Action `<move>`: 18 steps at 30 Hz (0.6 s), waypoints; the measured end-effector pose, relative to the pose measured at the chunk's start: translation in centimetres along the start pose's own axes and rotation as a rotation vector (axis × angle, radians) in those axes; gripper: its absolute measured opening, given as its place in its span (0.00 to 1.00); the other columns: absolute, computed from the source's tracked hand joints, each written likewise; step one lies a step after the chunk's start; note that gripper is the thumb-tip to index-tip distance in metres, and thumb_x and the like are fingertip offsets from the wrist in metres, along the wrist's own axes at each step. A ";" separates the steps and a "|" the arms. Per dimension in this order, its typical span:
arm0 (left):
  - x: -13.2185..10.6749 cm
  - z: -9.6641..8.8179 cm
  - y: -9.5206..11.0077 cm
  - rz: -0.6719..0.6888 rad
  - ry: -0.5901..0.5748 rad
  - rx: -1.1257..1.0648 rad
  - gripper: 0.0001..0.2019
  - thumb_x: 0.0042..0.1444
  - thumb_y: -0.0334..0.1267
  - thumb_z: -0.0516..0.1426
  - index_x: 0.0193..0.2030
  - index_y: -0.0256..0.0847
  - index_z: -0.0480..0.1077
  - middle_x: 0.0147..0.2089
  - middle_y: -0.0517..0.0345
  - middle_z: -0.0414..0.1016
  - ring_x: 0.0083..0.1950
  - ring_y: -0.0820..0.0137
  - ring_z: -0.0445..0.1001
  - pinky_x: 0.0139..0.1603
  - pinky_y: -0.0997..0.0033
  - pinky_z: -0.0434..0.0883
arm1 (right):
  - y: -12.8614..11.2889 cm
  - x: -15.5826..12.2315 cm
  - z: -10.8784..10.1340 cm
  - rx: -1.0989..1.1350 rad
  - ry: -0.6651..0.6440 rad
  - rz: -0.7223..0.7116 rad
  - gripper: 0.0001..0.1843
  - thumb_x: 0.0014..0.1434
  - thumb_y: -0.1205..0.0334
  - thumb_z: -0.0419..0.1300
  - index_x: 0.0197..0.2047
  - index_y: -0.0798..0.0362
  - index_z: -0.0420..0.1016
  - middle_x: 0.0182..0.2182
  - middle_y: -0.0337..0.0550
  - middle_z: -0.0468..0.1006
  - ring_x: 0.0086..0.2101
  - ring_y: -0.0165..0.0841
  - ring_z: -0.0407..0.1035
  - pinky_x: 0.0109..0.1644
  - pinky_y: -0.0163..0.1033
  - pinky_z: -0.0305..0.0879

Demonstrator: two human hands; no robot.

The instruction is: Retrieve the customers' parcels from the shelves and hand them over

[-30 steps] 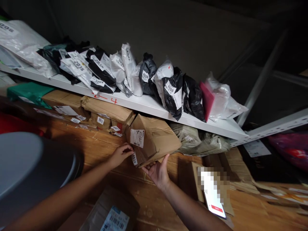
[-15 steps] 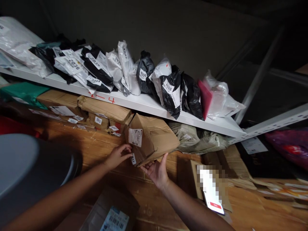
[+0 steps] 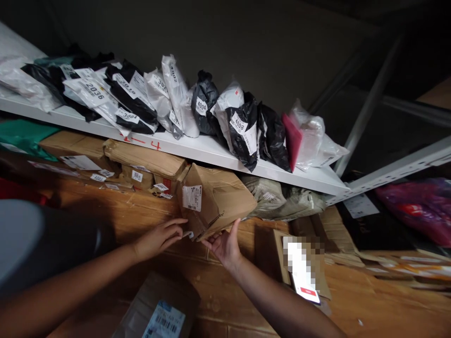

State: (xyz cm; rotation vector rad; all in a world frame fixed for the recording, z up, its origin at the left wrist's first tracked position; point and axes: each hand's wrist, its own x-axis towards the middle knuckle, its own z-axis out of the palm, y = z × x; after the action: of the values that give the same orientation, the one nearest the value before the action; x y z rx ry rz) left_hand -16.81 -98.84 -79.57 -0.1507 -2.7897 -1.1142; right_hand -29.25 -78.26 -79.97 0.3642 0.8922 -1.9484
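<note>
A dented brown cardboard box (image 3: 229, 190) is tilted beneath the shelf edge, with a printed shipping label (image 3: 192, 198) on its left face. My right hand (image 3: 225, 244) grips its lower edge from below, thumb up against the side and fingers under it. At the box's lower left corner, my left hand (image 3: 160, 239) pinches the edge of a small white sticker (image 3: 190, 234) between thumb and fingers. That sticker is seen edge-on, lifted at least in part from the cardboard.
Above runs a white metal shelf (image 3: 211, 152) with black and white numbered parcels. Under it lie more boxes (image 3: 144, 157) and grey-green bags (image 3: 282, 199). A lit phone (image 3: 305, 277) rests on cardboard at right; another labelled box (image 3: 141, 300) stands near me, a grey rounded object (image 3: 45, 244) at left.
My left hand has drawn slightly left and down from the box, and the sticker has turned from facing me to edge-on. My right hand keeps its grip. The view has shifted slightly.
</note>
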 end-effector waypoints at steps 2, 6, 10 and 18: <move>-0.9 -0.3 1.3 0.014 -0.064 0.002 0.08 0.61 0.35 0.51 0.37 0.45 0.72 0.63 0.48 0.66 0.57 0.65 0.71 0.54 0.66 0.70 | 0.0 0.0 0.1 0.000 0.008 -0.001 0.47 0.53 0.25 0.34 0.60 0.53 0.60 0.37 0.51 0.82 0.35 0.41 0.76 0.42 0.48 0.70; -3.2 1.1 4.7 0.171 -0.118 0.110 0.07 0.59 0.36 0.54 0.33 0.48 0.72 0.60 0.54 0.69 0.59 0.62 0.68 0.61 0.58 0.65 | 0.1 -0.2 0.3 0.012 0.015 -0.001 0.46 0.53 0.26 0.34 0.58 0.51 0.62 0.37 0.49 0.82 0.36 0.41 0.76 0.41 0.48 0.70; -2.8 5.3 6.5 -0.045 0.288 0.280 0.06 0.54 0.41 0.60 0.28 0.45 0.71 0.40 0.52 0.69 0.44 0.62 0.69 0.43 0.63 0.70 | 0.2 -0.3 0.3 0.039 0.024 0.005 0.45 0.53 0.25 0.35 0.54 0.52 0.67 0.35 0.48 0.82 0.35 0.41 0.76 0.41 0.48 0.71; 2.4 10.6 6.4 -0.266 0.729 0.486 0.09 0.53 0.43 0.61 0.25 0.43 0.72 0.39 0.53 0.58 0.39 0.61 0.62 0.39 0.60 0.61 | 0.2 -0.6 1.0 0.097 -0.050 0.004 0.46 0.55 0.27 0.35 0.46 0.56 0.75 0.31 0.51 0.80 0.36 0.43 0.75 0.39 0.50 0.73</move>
State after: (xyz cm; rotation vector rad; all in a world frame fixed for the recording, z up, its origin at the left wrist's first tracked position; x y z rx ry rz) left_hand -19.18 -86.77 -82.48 0.5687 -2.3310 -0.3640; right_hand -28.70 -78.65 -79.07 0.3714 0.7665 -1.9933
